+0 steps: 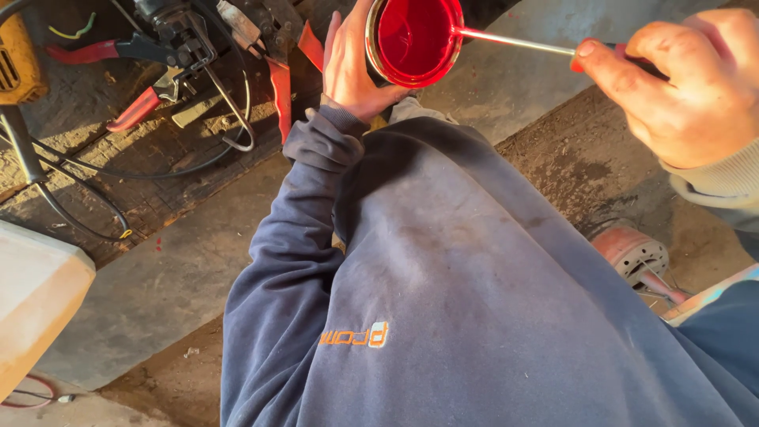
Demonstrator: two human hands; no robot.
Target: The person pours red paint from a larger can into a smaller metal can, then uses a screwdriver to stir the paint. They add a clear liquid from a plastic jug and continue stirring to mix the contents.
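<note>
Holding one red paint can, left hand; right hand one screwdriver.

**A rough workshop floor**

A workshop is indicated by red-handled pliers and black cables scattered on a dirty wooden board, a yellow power tool, a worn concrete floor and a small motor part.

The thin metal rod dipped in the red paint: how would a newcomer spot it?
Start at the round tin of glossy red paint at the top, cupped by the left hand. The thin metal rod runs rightward from it into the right hand; it alone is straight, shiny and paint-tipped.
</note>
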